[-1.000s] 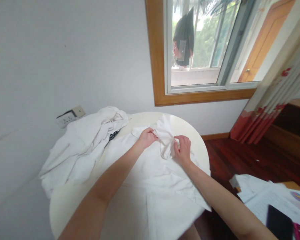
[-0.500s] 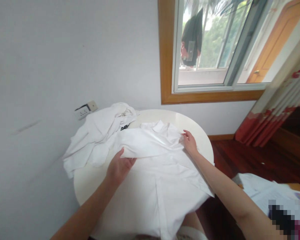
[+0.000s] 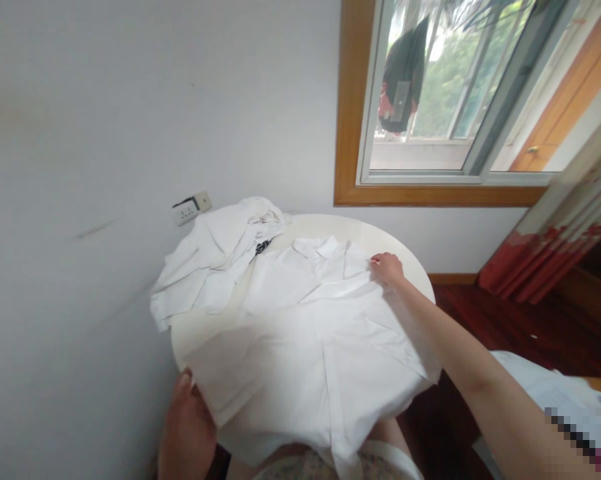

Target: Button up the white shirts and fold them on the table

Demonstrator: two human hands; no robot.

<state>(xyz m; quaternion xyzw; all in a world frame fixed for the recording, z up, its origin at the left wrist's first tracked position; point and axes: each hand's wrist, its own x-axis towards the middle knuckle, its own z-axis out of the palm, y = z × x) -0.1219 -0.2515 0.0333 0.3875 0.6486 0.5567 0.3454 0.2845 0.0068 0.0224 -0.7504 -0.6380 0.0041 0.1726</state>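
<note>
A white collared shirt [image 3: 285, 360] lies spread over a round white table [image 3: 375, 235], its collar toward the wall and its lower part hanging over the near edge. At the lower left my left hand [image 3: 189, 423] pinches the end of one sleeve, pulled out flat beyond the table's left side. My right hand [image 3: 387, 268] has its fingers closed on the shirt's shoulder on the right, close to the collar. Beside the shirt, at the back left, rests a loose heap of white clothing [image 3: 205, 257], with a small black patterned piece [image 3: 263, 247] at its edge.
A wall socket [image 3: 186, 212] sits just behind the clothing heap. The wooden-framed window [image 3: 353, 120] is above the table. A red and cream curtain [image 3: 540, 247] hangs at the right. Papers [image 3: 535, 387] lie on a surface at the lower right.
My left hand has moved down and left, drawing the sleeve out from across the shirt toward me. My right hand stays near the shoulder. The view has shifted slightly left.
</note>
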